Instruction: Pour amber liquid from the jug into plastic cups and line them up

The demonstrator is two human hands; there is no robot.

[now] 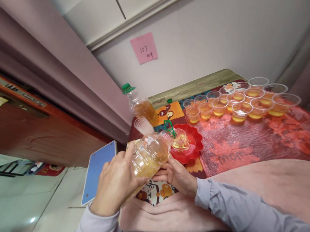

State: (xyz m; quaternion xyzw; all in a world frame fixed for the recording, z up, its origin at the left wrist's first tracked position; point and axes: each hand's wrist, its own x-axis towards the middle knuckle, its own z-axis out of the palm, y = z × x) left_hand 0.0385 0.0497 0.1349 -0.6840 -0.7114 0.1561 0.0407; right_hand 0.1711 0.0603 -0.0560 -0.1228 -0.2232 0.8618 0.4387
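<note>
My left hand (117, 179) is closed around the body of a clear ribbed plastic bottle (149, 152) with pale yellow liquid in it. The bottle lies tilted, its neck pointing right. Under the neck end, my right hand (176, 173) grips it with thumb and fingers. A green carry loop (169, 128) hangs at the neck. Just beyond the mouth, a clear plastic cup (179, 139) stands on a red scalloped plate (195, 146). Whether liquid is flowing cannot be made out.
A second bottle (145, 111) with amber liquid and a green cap stands behind. Beside it are nested clear cups (143, 125). A green cap (169, 101) lies at the back. Several cups of amber drink (236, 98) fill the back right. A pink cloth (253, 183) covers the front edge.
</note>
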